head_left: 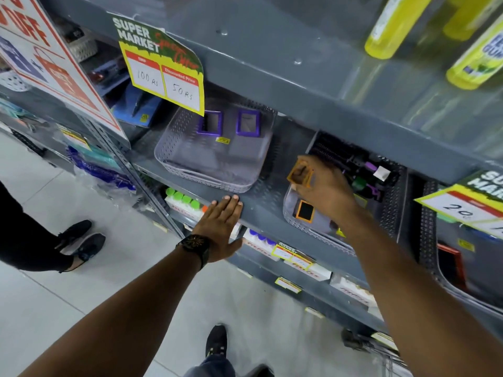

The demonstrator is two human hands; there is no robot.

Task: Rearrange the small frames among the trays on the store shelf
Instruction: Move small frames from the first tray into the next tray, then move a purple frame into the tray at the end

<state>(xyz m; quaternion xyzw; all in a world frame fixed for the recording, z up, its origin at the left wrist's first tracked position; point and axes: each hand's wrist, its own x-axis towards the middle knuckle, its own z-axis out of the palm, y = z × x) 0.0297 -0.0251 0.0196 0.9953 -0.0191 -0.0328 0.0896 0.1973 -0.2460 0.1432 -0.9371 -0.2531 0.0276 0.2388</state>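
Your left hand [221, 228] lies flat and open on the shelf [261, 210] edge, likely steadying you. Beyond it sits the lilac tray [206, 170] with two purple frames [210, 123]. Your right hand [324, 186] pinches an orange frame [299, 172], lifted above its tray [313, 229], where another orange frame [304, 210] lies just beneath your wrist.

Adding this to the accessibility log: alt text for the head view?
The right hand holds a small orange frame above a grey tray holding another orange frame. The left hand rests flat on the shelf edge; a second tray to the left holds two purple frames.
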